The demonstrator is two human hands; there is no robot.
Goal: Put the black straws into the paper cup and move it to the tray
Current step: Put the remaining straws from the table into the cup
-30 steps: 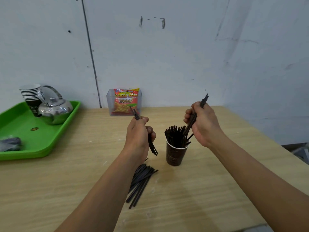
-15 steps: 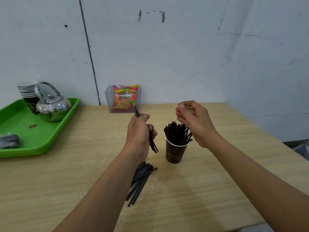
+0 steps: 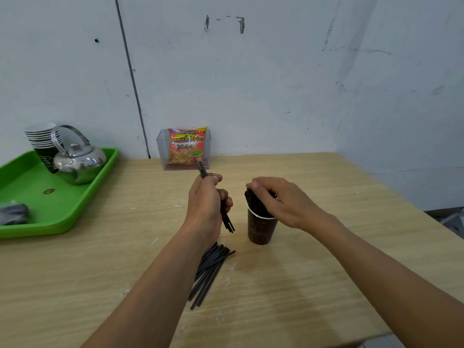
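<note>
Densely, black straws (image 3: 256,204) pack the brown paper cup (image 3: 261,229).

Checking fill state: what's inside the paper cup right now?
The paper cup holds black straws, tops poking above the rim. The right hand rests over them, hiding most tops; the cup's bottom is not visible.

view: head-worn | faces: forward and down | range: close over table (image 3: 313,285)

My tabletop (image 3: 326,272) carries a green tray (image 3: 75,197), a clear snack box (image 3: 163,151), the paper cup (image 3: 261,229) and loose black straws (image 3: 211,270).
</note>
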